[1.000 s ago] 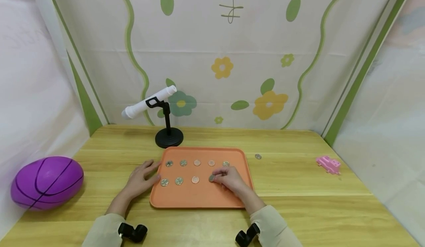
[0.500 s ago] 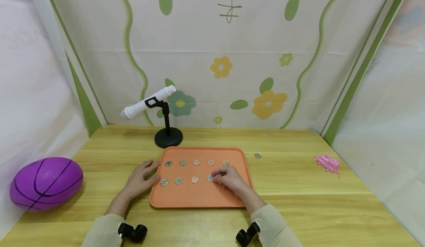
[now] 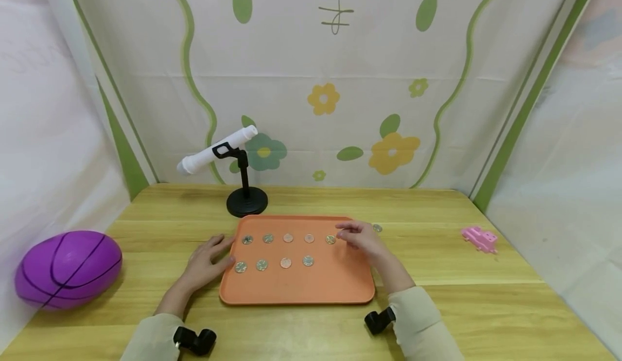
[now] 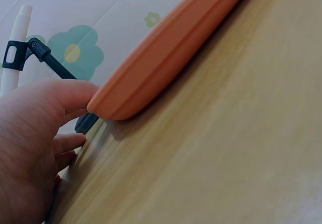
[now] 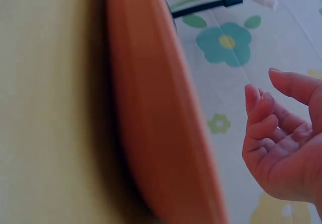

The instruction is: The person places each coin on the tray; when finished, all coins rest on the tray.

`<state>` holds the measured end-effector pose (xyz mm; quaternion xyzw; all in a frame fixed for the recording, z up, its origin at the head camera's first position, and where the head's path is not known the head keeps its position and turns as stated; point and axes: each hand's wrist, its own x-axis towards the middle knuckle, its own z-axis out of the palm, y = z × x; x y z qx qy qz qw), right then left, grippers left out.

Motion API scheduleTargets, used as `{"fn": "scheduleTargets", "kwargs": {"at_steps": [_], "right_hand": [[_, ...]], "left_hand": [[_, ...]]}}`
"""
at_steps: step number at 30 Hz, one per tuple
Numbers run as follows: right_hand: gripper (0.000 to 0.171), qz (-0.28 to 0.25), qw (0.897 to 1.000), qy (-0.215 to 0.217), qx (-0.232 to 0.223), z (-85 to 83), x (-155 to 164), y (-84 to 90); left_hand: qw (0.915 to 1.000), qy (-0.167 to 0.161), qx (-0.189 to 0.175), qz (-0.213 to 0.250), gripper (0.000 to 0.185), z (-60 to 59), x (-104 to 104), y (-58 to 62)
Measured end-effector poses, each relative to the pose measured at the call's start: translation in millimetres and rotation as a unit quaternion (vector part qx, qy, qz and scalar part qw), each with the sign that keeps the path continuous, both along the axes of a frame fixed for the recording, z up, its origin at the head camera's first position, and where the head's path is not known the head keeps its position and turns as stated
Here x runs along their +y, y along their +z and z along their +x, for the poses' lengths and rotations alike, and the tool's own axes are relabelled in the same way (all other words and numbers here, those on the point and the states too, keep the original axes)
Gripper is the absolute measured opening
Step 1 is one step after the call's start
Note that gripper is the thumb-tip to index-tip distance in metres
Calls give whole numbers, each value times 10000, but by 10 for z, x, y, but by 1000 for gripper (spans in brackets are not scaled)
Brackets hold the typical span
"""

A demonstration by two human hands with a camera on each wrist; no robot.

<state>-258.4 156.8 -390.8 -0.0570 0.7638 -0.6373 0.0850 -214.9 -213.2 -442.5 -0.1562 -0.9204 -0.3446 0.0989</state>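
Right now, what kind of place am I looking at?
Probably a staged recording booth, not a home: flowered cloth walls in a wooden table, and unrelated props sit about, a purple ball and a tray of coins.

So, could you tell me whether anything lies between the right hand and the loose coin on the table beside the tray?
Nothing visible does: the right hand hovers over the tray's far right corner, and only bare table separates it from the coin.
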Motion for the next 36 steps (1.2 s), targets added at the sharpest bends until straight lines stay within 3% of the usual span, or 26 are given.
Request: {"fn": "scheduleTargets", "kwargs": {"at_steps": [10,21,30,36], "right_hand": [[39,146,9988,-413,233,-183,474,16],[45,-252,9951,-943,-182,-423,883,-160],[44,6,9919,-1215,-377,-475,1042,-323],[41,452,9907,-1266,-210,-506,1070,-408]], "left_hand": [[10000,31,-84,-19,50,-5,11,-4],[10000,24,-73,-61,51,0,-14,8],[9999,50,-83,-103,51,-12,-8,-11],[10000,29,4,-49,50,-8,14,-11]]}}
